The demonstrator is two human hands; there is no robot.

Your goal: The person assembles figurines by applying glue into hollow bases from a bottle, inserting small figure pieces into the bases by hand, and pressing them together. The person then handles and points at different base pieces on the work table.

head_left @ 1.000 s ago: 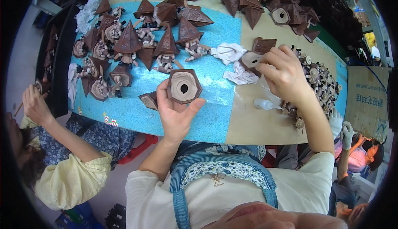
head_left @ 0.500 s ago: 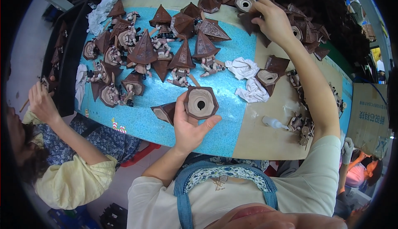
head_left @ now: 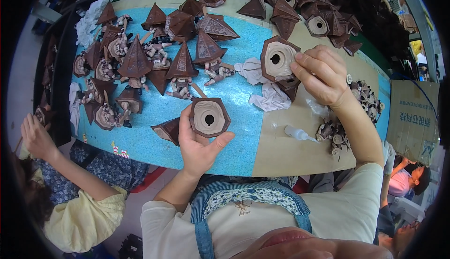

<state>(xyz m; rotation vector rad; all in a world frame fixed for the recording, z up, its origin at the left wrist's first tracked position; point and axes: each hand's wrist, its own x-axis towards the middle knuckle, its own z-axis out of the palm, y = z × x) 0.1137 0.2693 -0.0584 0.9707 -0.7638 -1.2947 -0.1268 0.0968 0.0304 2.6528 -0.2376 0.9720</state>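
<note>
My left hand (head_left: 199,151) is closed around a brown, pyramid-shaped hollow helmet piece (head_left: 219,118), its pale inside and dark keyhole opening facing up. Above the table, my right hand (head_left: 326,76) pinches the rim of a second hollow helmet piece (head_left: 285,67), also showing its pale inside. Partly hidden behind that one is another brown piece (head_left: 289,90) near crumpled white tissue (head_left: 269,98). Just left of my left hand, a brown piece (head_left: 167,131) lies on its side. Figurines with brown pointed helmets (head_left: 136,62) crowd the blue mat.
Several loose brown helmet pieces (head_left: 283,17) are heaped along the far edge. A small squeeze bottle (head_left: 296,133) lies near small figurine parts (head_left: 333,135) on the right. A co-worker's hand (head_left: 40,137) is at the far left beside a dark tray. A cardboard box (head_left: 412,118) stands right.
My right hand has come back from the far heap toward me, carrying a helmet piece by its rim. My left hand keeps its piece. The whole view has shifted slightly.
</note>
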